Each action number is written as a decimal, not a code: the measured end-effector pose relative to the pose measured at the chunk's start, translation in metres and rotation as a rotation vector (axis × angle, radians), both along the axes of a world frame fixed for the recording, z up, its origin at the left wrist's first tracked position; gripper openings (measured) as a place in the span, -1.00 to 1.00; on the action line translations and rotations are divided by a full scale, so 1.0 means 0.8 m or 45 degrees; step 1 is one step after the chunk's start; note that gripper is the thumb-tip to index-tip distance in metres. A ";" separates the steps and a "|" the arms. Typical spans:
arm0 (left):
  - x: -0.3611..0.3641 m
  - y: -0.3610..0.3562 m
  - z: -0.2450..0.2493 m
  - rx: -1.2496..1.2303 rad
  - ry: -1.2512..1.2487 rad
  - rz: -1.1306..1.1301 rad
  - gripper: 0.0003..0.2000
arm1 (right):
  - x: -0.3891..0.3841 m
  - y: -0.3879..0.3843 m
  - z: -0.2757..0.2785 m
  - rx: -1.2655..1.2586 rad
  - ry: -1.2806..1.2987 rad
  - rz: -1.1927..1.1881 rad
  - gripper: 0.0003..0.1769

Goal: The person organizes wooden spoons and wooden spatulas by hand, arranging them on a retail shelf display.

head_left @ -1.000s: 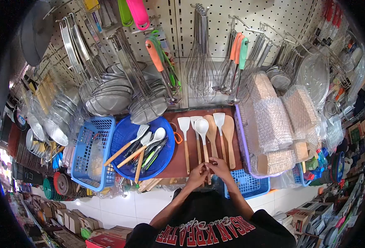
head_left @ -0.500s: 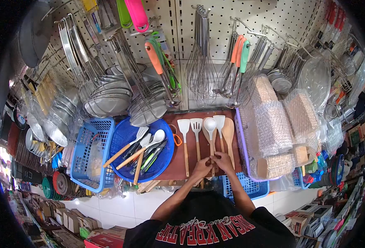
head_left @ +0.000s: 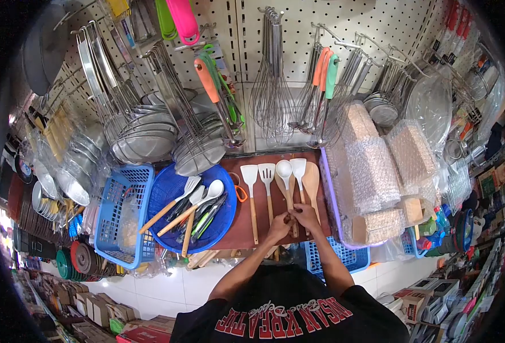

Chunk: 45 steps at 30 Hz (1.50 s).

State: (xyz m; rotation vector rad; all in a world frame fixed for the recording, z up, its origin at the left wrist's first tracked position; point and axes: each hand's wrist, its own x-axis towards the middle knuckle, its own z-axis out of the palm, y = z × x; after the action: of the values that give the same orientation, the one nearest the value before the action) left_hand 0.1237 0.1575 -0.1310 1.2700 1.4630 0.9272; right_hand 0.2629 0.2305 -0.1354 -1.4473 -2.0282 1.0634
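Observation:
A spoon with a white head (head_left: 284, 168) and a wooden handle lies over a wooden spoon (head_left: 292, 183) on the brown surface. My left hand (head_left: 279, 228) is closed around the lower end of the white spoon's handle. My right hand (head_left: 305, 218) is at the same handle from the other side, fingers bent and pressed together. To the left lie a white turner (head_left: 249, 174) and a white slotted turner (head_left: 266, 171), both wooden-handled. Right of the spoon are another white turner (head_left: 298, 167) and a wooden spatula (head_left: 311, 180). My fingers partly hide the handles.
A blue round basket (head_left: 225, 220) of utensils stands left, beside a light-blue basket (head_left: 105, 228). Orange-handled scissors (head_left: 241, 193) lie near it. At right, a purple-rimmed bin (head_left: 328, 194) holds bubble-wrapped boxes (head_left: 374, 174). Whisks (head_left: 272, 97) and ladles hang from the pegboard behind.
The view has shifted slightly, moving the scene a little left. Both hands have edged slightly up along the spoon's handle. The other utensils keep their places.

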 end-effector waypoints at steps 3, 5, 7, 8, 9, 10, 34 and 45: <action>0.000 0.008 -0.015 -0.070 0.028 -0.067 -0.71 | 0.000 0.003 -0.004 -0.105 -0.034 -0.032 -0.57; 0.002 0.010 -0.022 -0.079 0.055 -0.071 -0.72 | 0.001 0.006 -0.007 -0.140 -0.037 -0.049 -0.53; 0.003 0.010 -0.022 -0.086 0.052 -0.056 -0.73 | 0.003 0.006 -0.010 -0.122 -0.040 -0.039 -0.53; 0.003 0.010 -0.023 -0.086 0.077 -0.048 -0.72 | 0.002 0.006 -0.012 -0.103 -0.020 -0.049 -0.53; 0.004 0.011 -0.025 -0.087 0.102 -0.041 -0.72 | 0.001 0.006 -0.016 -0.084 0.000 -0.060 -0.54; 0.005 0.011 -0.027 -0.088 0.127 -0.034 -0.72 | 0.001 0.006 -0.020 -0.065 0.021 -0.072 -0.54; 0.006 -0.019 0.009 -0.059 -0.248 -0.081 -0.46 | -0.011 -0.010 0.000 -0.008 -0.097 -0.184 -0.68; 0.007 -0.026 -0.014 -0.112 0.037 -0.060 -0.38 | -0.009 -0.024 0.015 0.084 -0.166 -0.212 -0.69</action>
State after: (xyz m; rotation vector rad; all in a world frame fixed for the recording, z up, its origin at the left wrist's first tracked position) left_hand 0.1294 0.1363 -0.1423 1.2524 1.4743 0.8083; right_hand 0.2554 0.2111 -0.1237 -1.6564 -1.9689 0.8461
